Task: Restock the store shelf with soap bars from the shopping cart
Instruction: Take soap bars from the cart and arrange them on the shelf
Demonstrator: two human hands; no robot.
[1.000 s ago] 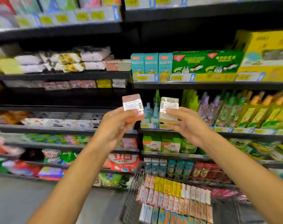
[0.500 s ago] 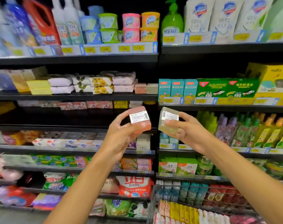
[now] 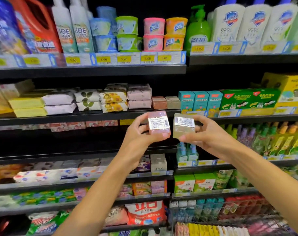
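Carrying stock to shelf. Left hand (image 3: 138, 135) gripping pink wrapped rectangular soap bar (image 3: 159, 122); right hand (image 3: 207, 135) gripping pale olive wrapped soap bar (image 3: 184, 125), fingers curled round each. Beyond, matching bars (image 3: 159, 103) sitting on black metal shelf (image 3: 87, 116); next: lifting and seating alongside.

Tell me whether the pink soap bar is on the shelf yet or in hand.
In hand: the left hand grips the pink soap bar in front of the shelf.
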